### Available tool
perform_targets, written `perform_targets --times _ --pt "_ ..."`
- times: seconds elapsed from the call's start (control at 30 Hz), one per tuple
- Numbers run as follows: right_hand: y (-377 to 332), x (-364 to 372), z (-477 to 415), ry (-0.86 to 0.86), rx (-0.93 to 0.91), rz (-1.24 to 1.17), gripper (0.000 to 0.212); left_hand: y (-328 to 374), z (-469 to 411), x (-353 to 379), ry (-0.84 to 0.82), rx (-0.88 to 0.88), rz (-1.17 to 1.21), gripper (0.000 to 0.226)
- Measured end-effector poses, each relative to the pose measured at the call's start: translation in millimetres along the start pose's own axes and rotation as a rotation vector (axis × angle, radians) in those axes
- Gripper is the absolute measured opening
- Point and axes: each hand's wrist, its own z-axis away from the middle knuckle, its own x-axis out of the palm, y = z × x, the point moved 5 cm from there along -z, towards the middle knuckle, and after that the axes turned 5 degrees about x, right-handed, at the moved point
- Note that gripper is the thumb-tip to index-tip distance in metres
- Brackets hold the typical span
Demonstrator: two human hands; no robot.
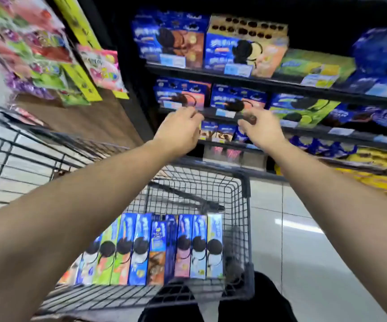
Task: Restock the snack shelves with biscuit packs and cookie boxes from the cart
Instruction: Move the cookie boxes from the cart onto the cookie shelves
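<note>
Reaching over a wire cart [246, 182], a person's left hand [179, 130] and right hand [263, 130] meet the front edge of a far shelf [308, 132], fingers curled; blur makes it impossible to tell whether either grips anything. The cookie boxes [164, 249] to be shelved stand upright in a row at the cart's near end. They look light and stiff but easily dented, best gripped across the narrow sides.
</note>
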Motion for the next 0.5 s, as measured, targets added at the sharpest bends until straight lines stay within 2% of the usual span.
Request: perform_targets --times 0.17,0.33,0.4,0.5 --pt "-22 105 79 -0.233 -0.083 0.011 0.024 -8 95 39 -0.115 0.017 0.002 0.037" --pt "-22 206 136 -0.561 -0.084 0.035 0.016 -37 172 91 -0.263 -0.128 0.069 0.038" --pt "-11 245 155 -0.729 -0.019 0.060 0.024 -47 205 119 -0.351 -0.231 0.095 0.039" --pt "5 295 174 -0.878 0.016 0.176 0.055 -53 253 169 -0.541 -0.351 0.145 0.046"
